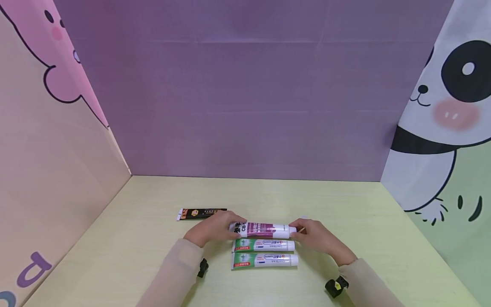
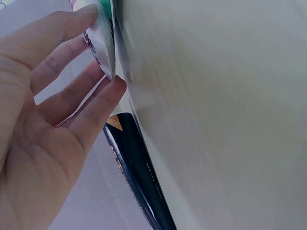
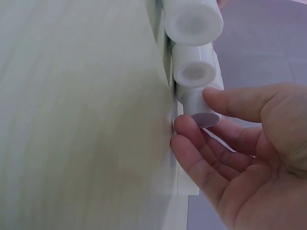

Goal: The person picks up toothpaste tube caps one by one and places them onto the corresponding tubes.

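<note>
A purple-and-white toothpaste tube (image 1: 264, 230) lies crosswise between the two hands. The left hand (image 1: 218, 228) pinches its flat end, thumb on the near side in the head view. At the other end, the right hand (image 1: 316, 238) holds the white cap (image 3: 201, 108) between thumb and fingers. Just in front of this tube lie two green-and-white toothpaste tubes, one (image 1: 264, 245) close against it and another (image 1: 264, 260) nearer the person. Their caps all point right. Behind the left hand is a black tube (image 1: 201, 213), its right end partly hidden by that hand.
The pale wooden table (image 1: 115, 256) meets a purple back panel (image 1: 253, 106). Printed side panels stand at left (image 1: 57, 170) and right (image 1: 456, 179). A small white thing (image 1: 304, 217) shows behind the right hand, mostly hidden.
</note>
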Motion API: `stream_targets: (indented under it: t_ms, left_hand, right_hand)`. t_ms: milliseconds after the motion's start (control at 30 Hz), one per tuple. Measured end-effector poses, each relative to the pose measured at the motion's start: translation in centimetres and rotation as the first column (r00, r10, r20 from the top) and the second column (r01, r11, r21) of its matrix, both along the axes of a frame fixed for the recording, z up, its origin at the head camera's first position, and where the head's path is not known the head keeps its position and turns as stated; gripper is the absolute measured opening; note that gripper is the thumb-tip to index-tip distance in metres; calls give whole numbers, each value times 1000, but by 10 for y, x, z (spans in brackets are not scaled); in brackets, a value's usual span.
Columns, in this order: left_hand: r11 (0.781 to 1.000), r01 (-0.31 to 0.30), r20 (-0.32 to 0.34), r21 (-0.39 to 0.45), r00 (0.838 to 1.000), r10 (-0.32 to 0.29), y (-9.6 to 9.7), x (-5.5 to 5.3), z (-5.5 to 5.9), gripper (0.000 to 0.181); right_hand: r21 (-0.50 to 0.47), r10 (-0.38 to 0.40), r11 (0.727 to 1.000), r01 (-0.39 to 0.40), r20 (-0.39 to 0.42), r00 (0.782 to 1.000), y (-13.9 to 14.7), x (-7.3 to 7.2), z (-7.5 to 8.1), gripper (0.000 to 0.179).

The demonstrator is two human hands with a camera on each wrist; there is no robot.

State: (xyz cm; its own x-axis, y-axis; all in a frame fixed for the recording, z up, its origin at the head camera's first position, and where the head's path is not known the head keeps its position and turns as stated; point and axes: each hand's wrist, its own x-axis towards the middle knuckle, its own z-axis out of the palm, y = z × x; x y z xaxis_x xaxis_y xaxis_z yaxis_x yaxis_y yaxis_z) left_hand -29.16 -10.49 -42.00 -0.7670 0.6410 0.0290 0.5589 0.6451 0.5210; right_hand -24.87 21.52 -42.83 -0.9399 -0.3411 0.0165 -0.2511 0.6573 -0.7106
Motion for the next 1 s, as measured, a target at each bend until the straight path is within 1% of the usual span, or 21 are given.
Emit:
stream_targets:
  t_ms: [167, 300, 400, 467, 533, 733, 800, 867, 1000]
  left_hand:
    - [1000, -10, 11, 11, 1000, 10, 1, 0, -1, 43]
    - [1000, -25, 22, 17, 999, 24, 1, 1, -1, 44]
    - [999, -33, 25, 16, 999, 33, 1, 1, 0, 44]
    - [999, -29, 13, 13, 999, 29, 0, 1, 0, 44]
    - [1000, -28, -1, 12, 1000, 28, -1, 2, 1, 44]
    - [997, -64, 0, 33, 998, 64, -7, 3, 8, 44]
    - [997, -62, -14, 43, 998, 63, -10, 3, 11, 42]
    - [997, -61, -42, 47, 997, 63, -13, 2, 13, 40]
    - [997, -66, -132, 47, 989, 72, -20, -1, 16, 36]
  right_hand:
    - [6, -8, 1000, 8, 5, 1000, 0, 1, 1, 23]
    - [-7, -4, 1000, 4, 12, 1000, 1, 1, 1, 25]
    - [-17, -10, 1000, 10, 15, 1000, 2, 2, 2, 29]
    - [-14, -23, 1000, 24, 13, 1000, 3, 3, 3, 30]
    - [-9, -37, 999, 37, 7, 999, 3, 4, 4, 32]
    - [23, -49, 998, 50, -31, 998, 6, 10, 12, 30]
    - [31, -51, 998, 52, -42, 998, 7, 11, 14, 29]
    - [33, -50, 998, 52, -51, 997, 8, 12, 16, 28]
    - [35, -44, 998, 47, -63, 997, 11, 12, 18, 27]
